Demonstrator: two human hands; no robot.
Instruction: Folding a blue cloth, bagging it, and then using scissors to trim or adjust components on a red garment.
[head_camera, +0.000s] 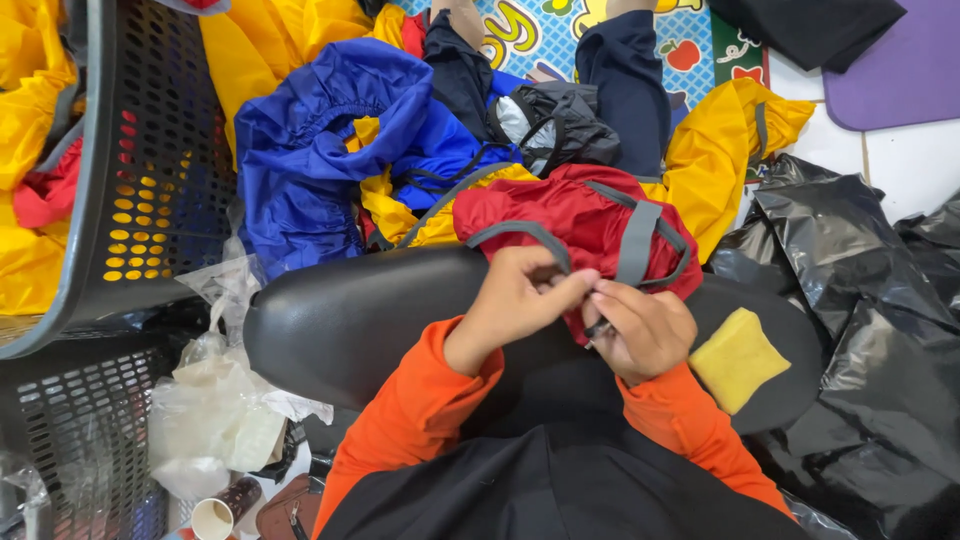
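A red fabric bag (580, 215) with grey straps lies on a black padded cushion (340, 320) across my lap. My left hand (520, 300) pinches the red fabric and a grey strap near its lower edge. My right hand (645, 330) grips the same edge of the red bag, with a small dark piece between its fingers. Both sleeves are orange. What the dark piece is cannot be told.
A blue fabric piece (320, 150), yellow fabric (720, 150) and a dark grey bag (555, 120) are piled ahead. A dark mesh basket (140, 170) with yellow and red fabric stands left. Black plastic bags (860, 300) lie right. A yellow sponge (738, 358) rests on the cushion.
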